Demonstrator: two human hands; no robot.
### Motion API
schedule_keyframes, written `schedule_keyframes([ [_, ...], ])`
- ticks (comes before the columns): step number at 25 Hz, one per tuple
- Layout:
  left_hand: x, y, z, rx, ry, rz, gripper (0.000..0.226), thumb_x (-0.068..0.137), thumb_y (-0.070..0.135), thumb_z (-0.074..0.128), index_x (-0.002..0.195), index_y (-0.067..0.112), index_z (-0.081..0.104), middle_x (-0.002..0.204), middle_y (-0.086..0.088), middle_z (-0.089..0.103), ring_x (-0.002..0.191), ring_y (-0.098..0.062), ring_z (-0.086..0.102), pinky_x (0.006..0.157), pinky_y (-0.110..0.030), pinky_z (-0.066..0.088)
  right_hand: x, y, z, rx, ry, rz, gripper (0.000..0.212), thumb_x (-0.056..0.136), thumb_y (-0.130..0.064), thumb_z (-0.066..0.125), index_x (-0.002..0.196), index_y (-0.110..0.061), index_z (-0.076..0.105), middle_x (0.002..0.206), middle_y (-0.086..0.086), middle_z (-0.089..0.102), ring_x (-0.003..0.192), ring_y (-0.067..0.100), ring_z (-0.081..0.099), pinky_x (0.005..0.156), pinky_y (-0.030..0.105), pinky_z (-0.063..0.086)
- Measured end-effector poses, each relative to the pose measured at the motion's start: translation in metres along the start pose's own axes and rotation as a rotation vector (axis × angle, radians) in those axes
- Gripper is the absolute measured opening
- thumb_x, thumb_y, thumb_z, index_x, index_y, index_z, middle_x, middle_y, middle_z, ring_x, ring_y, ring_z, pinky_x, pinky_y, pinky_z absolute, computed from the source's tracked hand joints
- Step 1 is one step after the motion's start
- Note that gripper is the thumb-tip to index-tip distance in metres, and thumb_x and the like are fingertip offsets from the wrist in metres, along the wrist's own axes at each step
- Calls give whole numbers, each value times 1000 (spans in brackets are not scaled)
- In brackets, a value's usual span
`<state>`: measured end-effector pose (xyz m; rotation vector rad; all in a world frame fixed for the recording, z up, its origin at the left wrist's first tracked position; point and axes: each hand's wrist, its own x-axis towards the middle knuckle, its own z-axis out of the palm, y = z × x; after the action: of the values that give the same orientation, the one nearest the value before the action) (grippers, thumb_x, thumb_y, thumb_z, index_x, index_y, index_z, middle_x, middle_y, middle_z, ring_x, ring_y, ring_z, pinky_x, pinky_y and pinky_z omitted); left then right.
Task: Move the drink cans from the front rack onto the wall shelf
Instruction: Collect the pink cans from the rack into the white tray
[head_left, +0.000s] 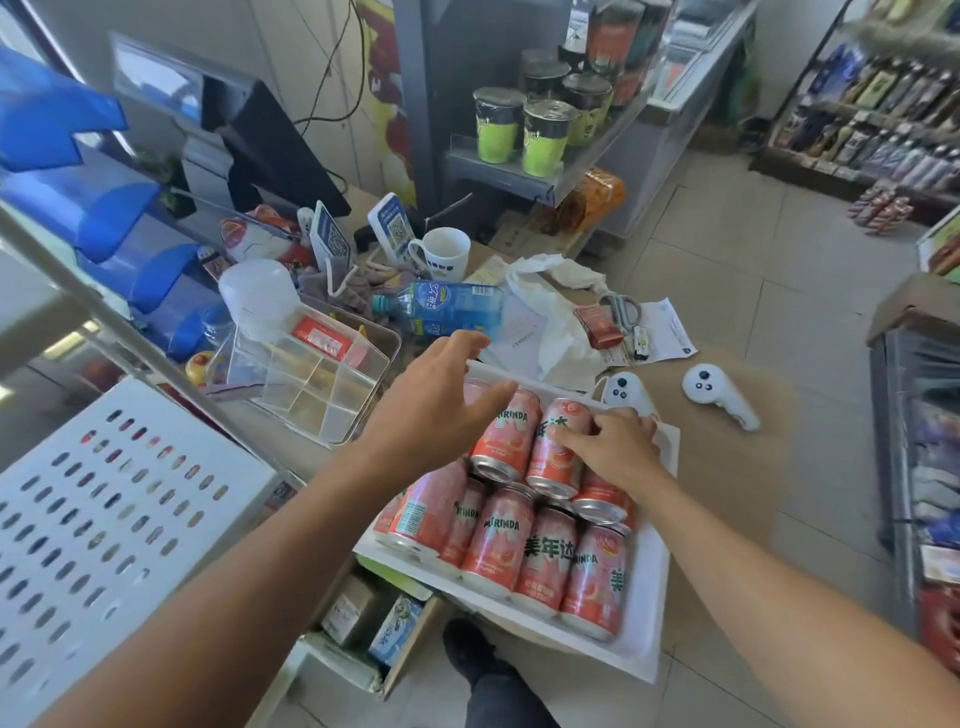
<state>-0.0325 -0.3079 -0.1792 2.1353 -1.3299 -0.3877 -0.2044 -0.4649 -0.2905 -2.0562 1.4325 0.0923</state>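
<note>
Several pink Mirinda cans (498, 540) lie on their sides in a white tray rack (655, 582) on the counter's front edge. My left hand (441, 395) hovers over the far left cans with fingers spread and straight, holding nothing. My right hand (615, 447) rests on a can in the back row (558, 447), fingers curled round its upper end. A white perforated shelf panel (104, 519) fills the lower left.
The counter behind the tray holds a clear divided organiser (317, 384), a lying blue water bottle (447, 309), a white mug (441, 254), papers, scissors and two white controllers (719, 395). Cartons sit under the counter; my shoe (467, 649) is on the tiled floor.
</note>
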Motion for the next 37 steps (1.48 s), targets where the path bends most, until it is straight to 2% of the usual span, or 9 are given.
schedule_keyframes([
  [3,1,-2,2,19,7,0,56,90,56,54,137,27,42,138,8,50,118,-10,52,94,-35,47,-4,-3,1,-41,17,6,62,76,-71,60,109,-19,67,136,8,42,132,33,27,106,45,34],
  [7,-1,-5,3,54,-4,-7,58,90,59,51,137,27,41,137,6,51,119,-12,53,95,-37,49,-11,-8,3,-85,51,-10,72,81,-69,57,131,-17,52,141,9,40,134,33,28,104,46,33],
  [9,-3,-6,3,66,-12,-12,59,90,60,49,138,27,41,137,5,51,118,-13,53,95,-38,49,-13,-10,4,-73,56,-23,69,82,-67,57,129,-17,51,139,8,43,133,32,30,104,46,34],
  [12,-6,-6,1,68,-20,-16,59,90,60,48,137,26,41,138,4,51,119,-14,53,95,-39,49,-17,-14,0,-62,60,-59,45,84,-58,60,107,-20,54,131,9,47,128,31,34,101,45,38],
  [14,-10,-6,-1,71,-24,-14,58,90,60,48,137,26,41,138,4,51,118,-14,53,95,-38,48,-22,-18,-3,-79,77,-114,43,86,-54,60,112,-19,55,133,10,46,129,32,34,103,44,37],
  [17,-17,-7,-11,72,-3,-18,54,92,55,51,136,25,43,136,3,52,113,-14,55,92,-35,49,-36,-38,-10,-108,109,-262,65,89,-52,57,140,-14,45,145,8,39,136,28,29,110,42,32],
  [22,-37,-20,-45,122,112,-61,46,93,50,53,131,24,49,128,1,57,111,-16,56,90,-39,51,-69,-106,-18,-156,136,-586,58,95,-41,51,145,-14,40,146,4,37,134,23,30,110,38,33],
  [29,-91,-32,-126,283,425,-165,42,93,47,53,129,26,52,128,0,60,112,-21,59,86,-39,50,-128,-213,-23,-176,274,-1053,53,98,-49,47,138,-13,49,136,8,51,126,27,46,99,42,45],
  [37,-193,-55,-219,371,775,-387,42,87,50,49,124,30,53,126,8,59,111,-19,59,86,-40,49,-213,-336,-10,-78,211,-1487,55,94,-43,55,142,-19,42,134,2,54,125,23,49,96,44,46],
])
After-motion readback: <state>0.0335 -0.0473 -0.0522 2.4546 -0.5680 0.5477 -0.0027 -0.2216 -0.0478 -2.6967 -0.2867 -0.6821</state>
